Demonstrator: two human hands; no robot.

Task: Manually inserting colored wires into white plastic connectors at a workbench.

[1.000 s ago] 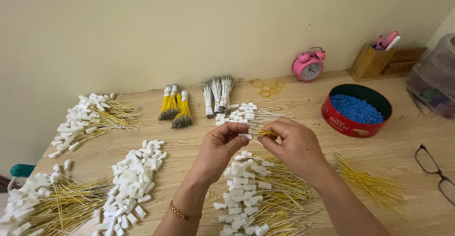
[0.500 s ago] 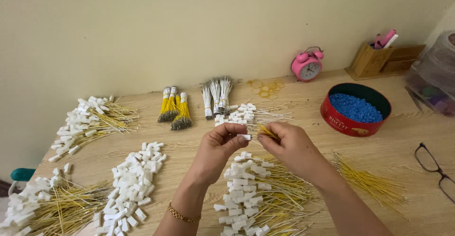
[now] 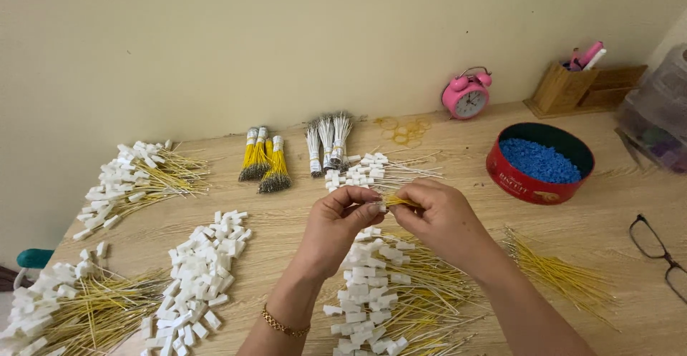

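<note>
Both hands meet above the middle of the worktop. The left hand pinches a small white block between thumb and fingertips; the right hand is closed on a thin yellow wire, its end at the block. Both are held in the air, just off the pile below.

The wire looks light and springy, likely to bend if gripped far from its tip, so a hold close to the end suits it. The block seems hard, tiny and easy to drop; a fingertip pinch on its flat sides fits.

Directly under the hands lies a heap of finished pieces, white blocks on yellow wires. Left of the left hand sits a pile of loose blocks; right of the right hand, bare wires. Beyond the right hand stands a red tin of blue bits, and glasses lie near the worktop's right edge. Open room is slim: bare wood shows mostly between the piles.
</note>
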